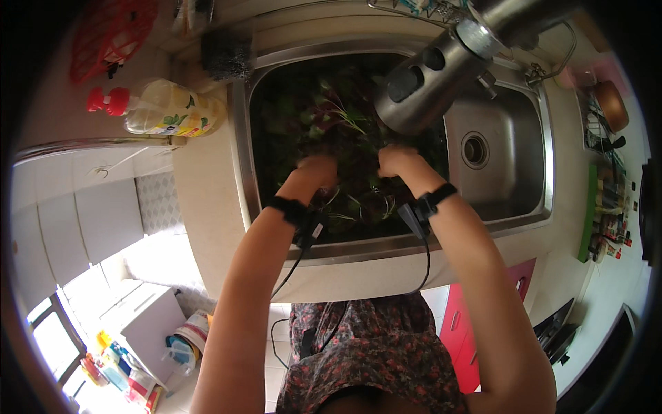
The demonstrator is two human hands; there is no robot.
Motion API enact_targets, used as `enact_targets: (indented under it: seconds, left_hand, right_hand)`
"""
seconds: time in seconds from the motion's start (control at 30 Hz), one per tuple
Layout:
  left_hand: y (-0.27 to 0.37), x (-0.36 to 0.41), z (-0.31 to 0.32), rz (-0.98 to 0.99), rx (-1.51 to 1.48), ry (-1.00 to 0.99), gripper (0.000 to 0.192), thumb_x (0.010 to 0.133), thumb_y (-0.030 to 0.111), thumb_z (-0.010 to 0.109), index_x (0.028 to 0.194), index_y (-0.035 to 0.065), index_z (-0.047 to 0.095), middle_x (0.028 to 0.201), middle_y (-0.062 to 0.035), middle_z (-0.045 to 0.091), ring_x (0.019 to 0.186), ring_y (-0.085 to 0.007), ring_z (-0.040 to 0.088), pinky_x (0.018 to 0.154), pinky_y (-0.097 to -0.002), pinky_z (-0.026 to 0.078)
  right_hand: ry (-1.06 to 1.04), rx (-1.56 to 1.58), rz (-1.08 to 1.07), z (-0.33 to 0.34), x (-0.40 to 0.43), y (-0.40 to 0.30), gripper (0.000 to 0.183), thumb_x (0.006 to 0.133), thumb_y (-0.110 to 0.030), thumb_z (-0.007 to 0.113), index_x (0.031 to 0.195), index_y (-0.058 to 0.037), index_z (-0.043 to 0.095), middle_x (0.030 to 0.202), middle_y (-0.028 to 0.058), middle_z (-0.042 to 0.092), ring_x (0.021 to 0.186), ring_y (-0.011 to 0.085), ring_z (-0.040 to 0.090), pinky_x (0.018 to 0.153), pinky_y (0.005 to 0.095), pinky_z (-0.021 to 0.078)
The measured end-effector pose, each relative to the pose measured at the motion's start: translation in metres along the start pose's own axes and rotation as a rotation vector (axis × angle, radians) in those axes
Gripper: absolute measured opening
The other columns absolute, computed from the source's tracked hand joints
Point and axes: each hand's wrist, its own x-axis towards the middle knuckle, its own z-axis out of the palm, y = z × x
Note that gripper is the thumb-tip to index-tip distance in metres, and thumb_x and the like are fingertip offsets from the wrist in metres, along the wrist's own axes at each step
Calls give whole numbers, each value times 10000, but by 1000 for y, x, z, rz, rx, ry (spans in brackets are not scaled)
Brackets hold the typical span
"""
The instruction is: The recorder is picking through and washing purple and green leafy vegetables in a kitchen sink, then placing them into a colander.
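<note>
Leafy greens with dark red and green leaves and pale stems (344,116) fill the large basin of a stainless steel sink (357,250). Over the near left part of the basin is my left hand (318,171), blurred, among the leaves. My right hand (397,159) sits to its right at about the same depth, bent at the wrist, also touching or just above the greens. Blur and dark leaves hide the fingers of both hands, so I cannot tell what they grip. Black straps with small cabled devices circle both wrists.
A metal pull-out faucet (419,88) juts over the basin's right side, close beyond my right hand. To the right is a smaller basin with a drain (474,150). On the left counter stands a yellow-labelled pump bottle (173,108), near a red plastic basket (111,39).
</note>
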Motion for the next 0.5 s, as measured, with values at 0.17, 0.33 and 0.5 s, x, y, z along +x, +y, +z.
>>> enact_targets:
  seconds: [0.17, 0.33, 0.5]
  left_hand:
    - [5, -70, -36, 4, -69, 182, 964, 684, 466, 657, 1400, 156, 91, 1421, -161, 174, 1249, -387, 272, 883, -617, 336]
    - [17, -95, -8, -133, 150, 59, 1008, 666, 545, 648, 1405, 172, 72, 1453, -124, -15, 1290, -453, 54, 883, -684, 249]
    - [1, -69, 24, -63, 133, 2, 936, 678, 503, 662, 1399, 185, 156, 1454, -117, -97, 1289, -469, -54, 915, -690, 193]
  right_hand:
    - [833, 402, -134, -42, -55, -44, 480, 774, -348, 608, 1185, -123, 502, 1192, 141, 509, 1117, 304, 465, 886, 492, 386]
    - [963, -45, -242, -38, -10, -75, 540, 793, -356, 591, 1278, -197, 414, 1397, 66, 254, 1284, 311, 213, 939, 577, 288]
    - [312, -95, -38, -26, 31, -60, 452, 829, -423, 502, 1169, -129, 554, 1289, 104, 440, 1272, 322, 242, 965, 516, 299]
